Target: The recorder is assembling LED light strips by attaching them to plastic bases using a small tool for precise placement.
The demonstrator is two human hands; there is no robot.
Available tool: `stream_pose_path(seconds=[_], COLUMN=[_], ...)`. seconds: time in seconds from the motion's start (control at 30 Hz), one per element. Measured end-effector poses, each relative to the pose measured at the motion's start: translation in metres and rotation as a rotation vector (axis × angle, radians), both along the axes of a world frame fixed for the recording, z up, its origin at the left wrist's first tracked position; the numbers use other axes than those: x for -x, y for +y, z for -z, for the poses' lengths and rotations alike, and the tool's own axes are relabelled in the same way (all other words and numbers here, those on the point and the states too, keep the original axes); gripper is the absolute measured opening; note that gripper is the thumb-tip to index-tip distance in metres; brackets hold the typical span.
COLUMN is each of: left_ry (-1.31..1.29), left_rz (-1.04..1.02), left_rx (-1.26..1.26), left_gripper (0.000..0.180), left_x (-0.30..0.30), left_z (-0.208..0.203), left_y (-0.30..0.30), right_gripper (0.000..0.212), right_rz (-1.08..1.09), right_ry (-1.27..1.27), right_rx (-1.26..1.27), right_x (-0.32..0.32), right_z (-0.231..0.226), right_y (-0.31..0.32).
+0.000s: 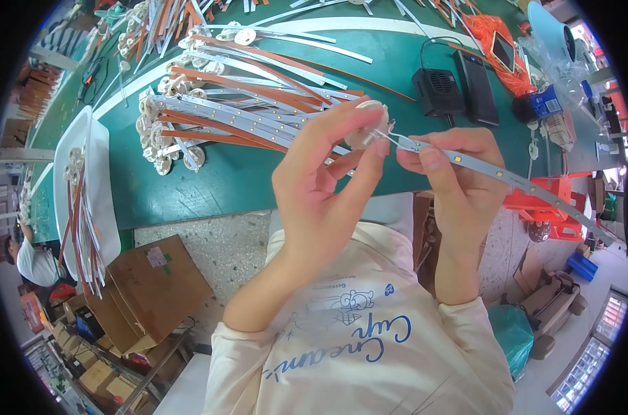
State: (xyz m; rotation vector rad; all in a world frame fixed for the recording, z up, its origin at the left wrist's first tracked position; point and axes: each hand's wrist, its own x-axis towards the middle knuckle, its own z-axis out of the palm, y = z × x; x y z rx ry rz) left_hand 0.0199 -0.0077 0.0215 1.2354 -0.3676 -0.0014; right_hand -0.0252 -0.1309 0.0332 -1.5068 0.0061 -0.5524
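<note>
My left hand (328, 166) pinches a round white plastic cap (364, 128) between thumb and fingers, held up over the table's front edge. In my right hand (459, 166) is a white LED strip (497, 170) with small yellowish chips, gripped near its end. Thin white wires (389, 137) run between the strip's end and the cap. The strip slants away to the lower right. Behind my left hand lies a pile of similar LED strips (238, 121), some showing orange-brown backs, with round white caps (155, 131) at their left ends.
A white tub (93, 159) with more strips stands at the left. Toward the back right are a small black fan-like box (436, 90), a black power bank (476, 88), a phone (503, 52) on an orange bag, and a bottle (539, 102). A cardboard box (155, 290) sits below left.
</note>
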Motion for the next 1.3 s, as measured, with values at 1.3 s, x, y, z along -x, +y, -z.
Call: stream_pose_path(seconds=[1.3], left_ry=[0.024], left_rz=[0.068], left_rx=[0.221], left_gripper=[0.04], left_x=[0.001], left_z=[0.0], left_y=[0.001], right_gripper=[0.018], right_rz=[0.058], right_ry=[-0.199], right_rx=[0.079], right_x=[-0.006], right_z=[0.004], right_y=[0.006])
